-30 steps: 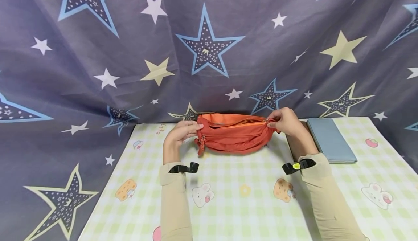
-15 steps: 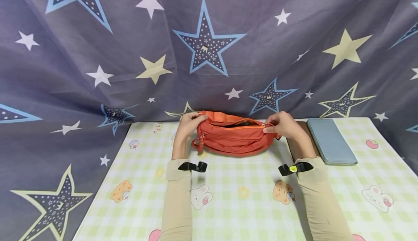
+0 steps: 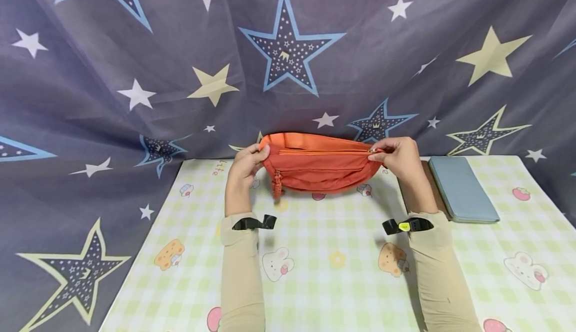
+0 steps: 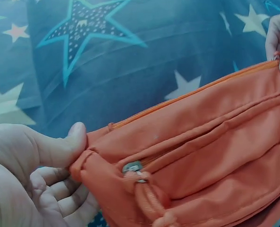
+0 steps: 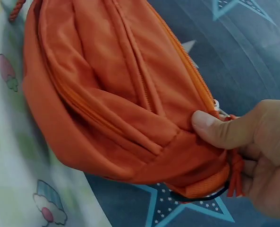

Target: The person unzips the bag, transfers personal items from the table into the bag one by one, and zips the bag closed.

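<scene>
A red-orange waist bag (image 3: 321, 169) is stretched lengthwise between both hands, held up off the tabletop at the back. Its left end is pinched by my left hand (image 3: 246, 168), the thumb on the near side, as the left wrist view shows. My right hand (image 3: 400, 158) grips the right end beside the top zipper's metal slider (image 5: 217, 105); its thumb presses on the fabric. Along the upper edge the orange top zipper (image 3: 324, 152) runs in a straight, narrow line. A corded zipper pull (image 3: 277, 186) dangles from the front pocket near the left end.
A blue-grey flat case (image 3: 463, 189) lies on the table at right, beside a brown flat item (image 3: 416, 192) partly hidden by the right forearm. A star-patterned curtain (image 3: 292, 117) hangs directly behind the checked tablecloth (image 3: 333, 287).
Both hands have raised the bag and pulled its ends apart. The top opening, gaping half a second ago, is drawn into a narrow line. The left hand has shifted slightly leftward.
</scene>
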